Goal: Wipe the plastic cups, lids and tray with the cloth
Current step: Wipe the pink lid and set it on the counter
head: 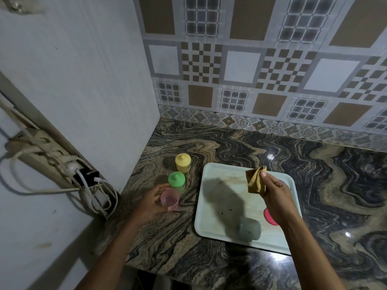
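The left hand (149,203) is wrapped around an open pink cup (169,197), which stands upright near the left edge of the bench (209,143), fingers closed on its side wall. Just behind it, toward the back wall, stands a green cup (177,181) with its lid on, and behind that a yellow cup (182,162), also lidded; the three form a row along the left edge, the pink and green close together, whether touching cannot be told. The right hand (276,195) is raised over the tray (211,170) and pinches a bunched tan cloth (255,178) between thumb and fingers; the cloth hangs clear of the tray surface. The tray, pale and rectangular, lies toward the front of the bench, right of the cups and apart from them. A grey cup (249,229) lies on its side near the tray's front edge. A pink lid (269,216) rests on the tray beside the right edge, partly hidden by the right wrist. Brownish smears mark the tray's middle.
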